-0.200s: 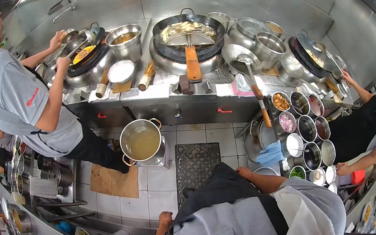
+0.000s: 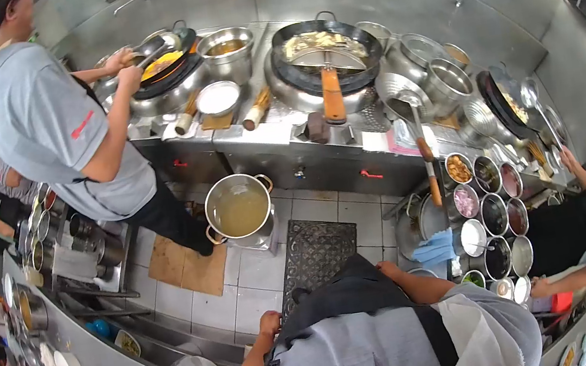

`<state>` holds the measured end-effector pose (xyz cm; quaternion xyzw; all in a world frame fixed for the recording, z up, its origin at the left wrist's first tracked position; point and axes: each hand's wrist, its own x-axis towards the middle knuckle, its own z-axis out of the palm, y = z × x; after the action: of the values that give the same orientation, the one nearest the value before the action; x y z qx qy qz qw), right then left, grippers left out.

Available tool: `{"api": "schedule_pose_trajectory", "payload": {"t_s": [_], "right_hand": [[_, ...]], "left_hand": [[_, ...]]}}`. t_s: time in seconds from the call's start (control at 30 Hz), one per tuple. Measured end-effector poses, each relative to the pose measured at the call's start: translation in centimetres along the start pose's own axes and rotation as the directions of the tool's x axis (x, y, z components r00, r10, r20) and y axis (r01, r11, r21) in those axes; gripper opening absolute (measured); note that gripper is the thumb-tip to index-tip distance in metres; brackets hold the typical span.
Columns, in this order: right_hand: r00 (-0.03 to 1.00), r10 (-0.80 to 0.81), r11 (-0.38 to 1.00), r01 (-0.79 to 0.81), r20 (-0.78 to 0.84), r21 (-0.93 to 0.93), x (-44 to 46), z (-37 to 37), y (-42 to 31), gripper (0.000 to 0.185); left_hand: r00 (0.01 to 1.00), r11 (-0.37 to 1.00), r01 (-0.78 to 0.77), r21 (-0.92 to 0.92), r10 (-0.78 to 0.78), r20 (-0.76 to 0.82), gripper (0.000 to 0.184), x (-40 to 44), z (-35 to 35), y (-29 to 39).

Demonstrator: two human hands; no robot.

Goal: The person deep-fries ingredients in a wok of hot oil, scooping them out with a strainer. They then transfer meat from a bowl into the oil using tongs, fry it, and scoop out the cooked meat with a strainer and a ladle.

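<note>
Wok (image 2: 370, 48), wide, black and round-bottomed, on the middle burner (image 2: 286, 101), straight ahead of the wearer. Its metal loop stands at the far rim; pale, yellowish strips of food lie in it, and a skimmer (image 2: 332, 97) rests across the near side, its wooden handle toward the wearer.

On a low stand above the tiled floor, a two-handled pot (image 2: 214, 204) holds cloudy, yellowish liquid. Left of the wok, a steel pot (image 2: 230, 68) contains brown liquid; just in front of that, a bowl (image 2: 220, 109) is filled with something white.

At right, round tubs (image 2: 493, 215) stand in rows: golden-brown chunks, pink pieces, a white filling and chopped greens among them.

Left hand (image 2: 270, 323): fingers curled nearly into a fist, nothing seen in it, near the dark mat (image 2: 316, 250). Right hand (image 2: 389, 270): beside the black apron (image 2: 354, 287), partly hidden; how open it is, or whether it holds anything, cannot be told.
</note>
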<state>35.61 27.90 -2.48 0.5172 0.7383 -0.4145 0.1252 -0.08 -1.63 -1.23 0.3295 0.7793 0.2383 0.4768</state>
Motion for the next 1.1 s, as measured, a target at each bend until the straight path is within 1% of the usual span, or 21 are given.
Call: {"api": "schedule_pose_trajectory", "payload": {"t_s": [0.07,0.17,0.2,0.23,0.27,0.3,0.33,0.43,0.47,0.53,0.57,0.63,0.67,0.73,0.77,0.83,0.87,0.9,0.93,1.03,1.1], "right_hand": [[1.000,0.021,0.999,-0.021,0.011,0.044,-0.1,-0.2,-0.1,0.040],[1.000,-0.022,1.000,0.022,0.016,0.014,0.0,-0.3,0.2,0.039],[0.999,-0.039,0.999,0.039,0.002,-0.021,0.2,-0.2,0.4,0.038],[0.999,-0.053,0.997,0.052,-0.012,-0.055,0.4,0.0,0.9,0.036],[0.998,-0.065,0.994,0.063,-0.026,-0.085,0.3,0.1,1.2,0.035],[0.998,-0.053,0.996,0.051,-0.025,-0.077,-0.1,0.1,1.1,0.035],[0.999,-0.040,0.997,0.038,-0.025,-0.067,-0.5,-0.3,0.7,0.034],[0.999,-0.032,0.999,0.032,-0.007,-0.027,-0.4,0.0,1.6,0.037],[0.999,-0.037,0.999,0.037,0.002,-0.014,-0.1,0.2,2.1,0.039],[0.996,0.091,0.995,-0.091,0.002,0.047,-1.4,-0.5,0.6,0.039],[0.988,0.154,0.985,-0.155,0.006,0.077,-2.0,-0.7,0.0,0.038],[0.987,0.152,0.986,-0.148,-0.048,0.074,-1.7,0.0,0.8,0.039],[0.986,0.150,0.987,-0.145,-0.076,0.071,-1.5,0.2,1.1,0.039],[0.981,0.188,0.978,-0.183,-0.047,0.096,-3.0,-0.9,-0.6,0.038],[0.978,0.205,0.974,-0.201,-0.030,0.107,-3.5,-1.3,-1.4,0.037],[0.986,0.163,0.981,-0.159,-0.030,0.111,-2.9,-0.9,-0.6,0.037],[0.989,0.141,0.984,-0.137,-0.031,0.112,-2.6,-0.7,-0.2,0.036],[0.992,0.121,0.990,-0.118,-0.039,0.076,-2.3,-0.6,0.1,0.036],[0.994,0.100,0.994,-0.099,-0.046,0.039,-2.1,-0.5,0.2,0.035],[0.993,0.093,0.996,-0.093,-0.066,0.002,-2.0,-0.5,0.0,0.034],[0.995,0.077,0.997,-0.078,-0.069,-0.008,-1.8,-0.7,-0.1,0.035]], "left_hand": [[0.998,0.988,0.032,-0.149,-0.040,-0.055,0.016,0.7,1.1,-0.2],[0.980,0.955,0.156,-0.253,-0.181,-0.078,0.015,0.6,1.5,0.1],[0.983,0.991,-0.116,-0.072,0.104,-0.151,0.016,0.6,1.2,-0.6],[0.907,0.920,-0.372,0.122,0.388,-0.165,0.017,0.2,0.5,-1.2],[0.758,0.750,-0.585,0.309,0.641,-0.119,0.019,-0.1,-0.1,-1.0],[0.938,0.949,-0.304,0.087,0.314,-0.147,0.019,0.0,0.1,-1.3],[0.995,0.991,0.041,-0.128,-0.053,-0.090,0.020,-0.3,0.1,-1.0],[0.932,0.931,0.363,-0.036,-0.364,0.002,0.026,-1.6,-0.2,0.7],[0.966,0.957,0.249,0.147,-0.256,0.032,0.027,-1.9,-0.8,0.8],[0.988,0.881,-0.017,0.473,-0.058,0.144,0.029,-1.5,-1.1,-1.2],[0.989,0.912,0.029,0.409,-0.086,0.121,0.029,-1.0,-0.4,-1.5],[0.987,0.956,0.117,0.271,-0.142,0.073,0.028,-0.6,0.5,-1.0],[0.996,0.911,-0.033,0.412,-0.006,0.094,0.027,-0.1,0.6,-1.0],[0.954,0.695,-0.295,0.656,0.255,0.160,0.027,0.8,0.7,-1.4],[0.930,0.645,-0.357,0.675,0.314,0.192,0.026,1.2,0.8,-1.5],[0.869,0.536,-0.469,0.702,0.421,0.259,0.026,2.2,0.7,-1.2],[0.963,0.851,-0.244,0.465,0.158,0.218,0.025,2.1,0.9,-0.6],[0.978,0.989,0.145,0.008,-0.144,0.153,0.024,2.0,1.0,0.1],[0.909,0.849,0.411,-0.331,-0.409,0.081,0.023,2.0,1.3,0.8],[0.941,0.879,0.317,-0.356,-0.337,0.005,0.021,0.3,-0.1,2.8],[0.946,0.893,0.309,-0.327,-0.322,0.014,0.020,0.0,-0.4,3.2]]}}
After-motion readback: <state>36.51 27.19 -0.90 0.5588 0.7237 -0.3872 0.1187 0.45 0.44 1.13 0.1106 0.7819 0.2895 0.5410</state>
